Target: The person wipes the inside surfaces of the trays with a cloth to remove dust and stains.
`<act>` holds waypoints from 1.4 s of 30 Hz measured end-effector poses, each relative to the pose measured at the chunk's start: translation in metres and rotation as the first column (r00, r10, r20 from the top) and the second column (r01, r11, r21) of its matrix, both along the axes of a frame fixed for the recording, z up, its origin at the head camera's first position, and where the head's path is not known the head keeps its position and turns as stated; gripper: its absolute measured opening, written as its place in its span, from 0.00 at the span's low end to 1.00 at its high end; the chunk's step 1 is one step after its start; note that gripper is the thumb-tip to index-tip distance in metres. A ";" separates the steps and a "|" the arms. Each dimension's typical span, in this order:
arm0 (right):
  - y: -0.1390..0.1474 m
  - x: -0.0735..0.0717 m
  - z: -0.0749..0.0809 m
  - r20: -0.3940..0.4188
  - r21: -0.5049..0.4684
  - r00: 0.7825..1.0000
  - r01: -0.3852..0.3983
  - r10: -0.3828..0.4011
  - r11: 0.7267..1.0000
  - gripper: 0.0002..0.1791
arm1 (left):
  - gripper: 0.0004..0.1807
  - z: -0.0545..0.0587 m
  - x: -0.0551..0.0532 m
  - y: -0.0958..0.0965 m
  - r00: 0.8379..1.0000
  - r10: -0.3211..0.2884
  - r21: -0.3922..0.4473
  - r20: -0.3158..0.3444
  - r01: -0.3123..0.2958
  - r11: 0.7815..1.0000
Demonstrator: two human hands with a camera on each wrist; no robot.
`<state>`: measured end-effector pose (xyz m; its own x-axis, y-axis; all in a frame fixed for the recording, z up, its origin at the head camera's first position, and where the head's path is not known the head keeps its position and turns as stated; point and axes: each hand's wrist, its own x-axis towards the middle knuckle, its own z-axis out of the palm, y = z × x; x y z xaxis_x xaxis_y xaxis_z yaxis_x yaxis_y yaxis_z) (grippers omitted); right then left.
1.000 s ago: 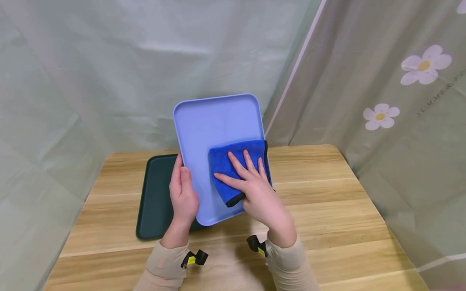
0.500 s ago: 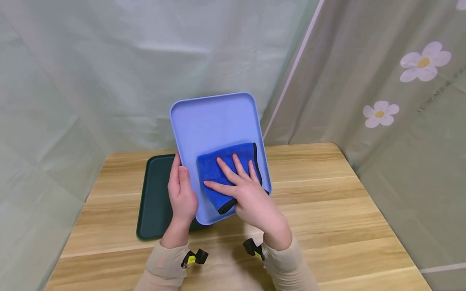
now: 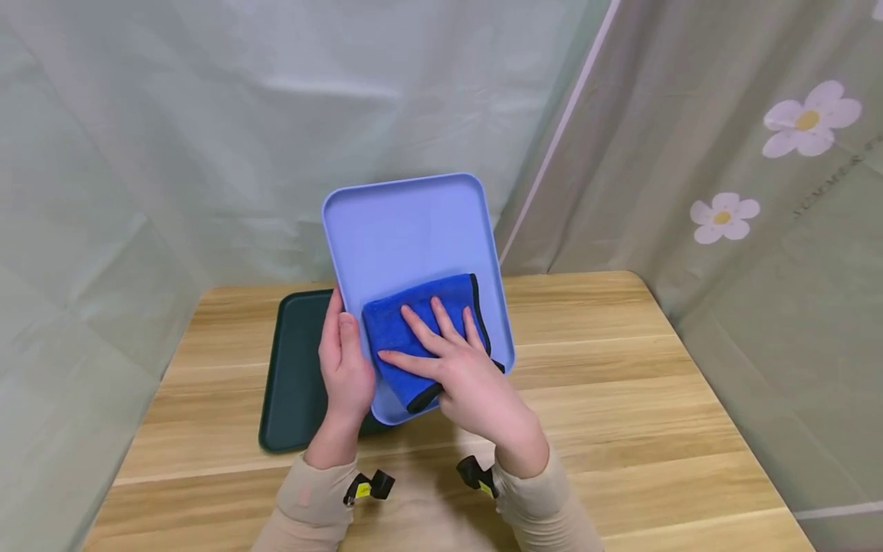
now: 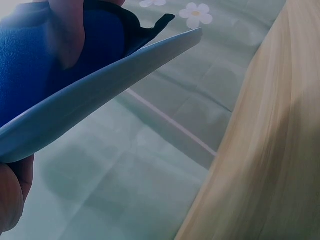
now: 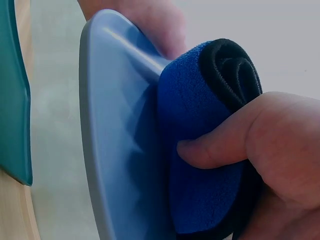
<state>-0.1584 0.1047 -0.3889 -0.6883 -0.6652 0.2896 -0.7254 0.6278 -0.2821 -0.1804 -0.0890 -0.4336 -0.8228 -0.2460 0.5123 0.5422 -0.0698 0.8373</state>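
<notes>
A light blue tray (image 3: 407, 222) is held up, tilted, above the table. The left hand (image 3: 345, 364) grips its left edge, thumb in front and the other fingers mostly behind. On the tray's lower part lies a folded blue cloth (image 3: 386, 322) with black trim. The right hand (image 3: 469, 376) presses the cloth on the tray with spread fingers. Its thumb, hidden in the head view, rests against the cloth's fold (image 5: 195, 90) in the right wrist view, so the cloth sits between thumb and fingers. In the left wrist view the tray (image 4: 100, 95) appears edge-on.
A dark green tray (image 3: 293, 391) lies on the wooden table (image 3: 621, 399), partly covered by the left hand and the blue tray. Pale curtains (image 3: 207, 153) surround the table at the back and sides.
The right hand has slid the cloth down and left across the tray, from its right edge toward the left hand. The tray has shifted slightly left; the left hand keeps its grip.
</notes>
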 end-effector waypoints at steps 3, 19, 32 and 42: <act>0.000 0.000 0.000 -0.009 0.000 1.000 -0.008 0.008 1.000 0.59 | 0.28 0.000 -0.001 0.000 1.000 -0.003 -0.002 -0.004 0.003 1.000; -0.003 0.004 0.000 -0.009 0.039 1.000 -0.027 0.027 0.999 0.60 | 0.28 0.001 0.001 0.000 1.000 -0.018 0.024 0.008 0.017 1.000; 0.001 0.003 -0.003 -0.010 0.022 0.999 -0.042 0.042 0.999 0.60 | 0.28 0.000 0.002 0.001 1.000 -0.019 0.024 0.007 0.019 1.000; 0.003 0.002 -0.002 0.013 0.017 0.999 -0.037 0.036 0.999 0.61 | 0.28 0.001 0.001 0.000 1.000 -0.009 0.009 -0.014 0.010 1.000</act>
<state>-0.1566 0.1079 -0.3905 -0.6670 -0.6947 0.2693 -0.7444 0.6059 -0.2806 -0.1793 -0.0885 -0.4330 -0.8182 -0.2429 0.5211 0.5527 -0.0827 0.8292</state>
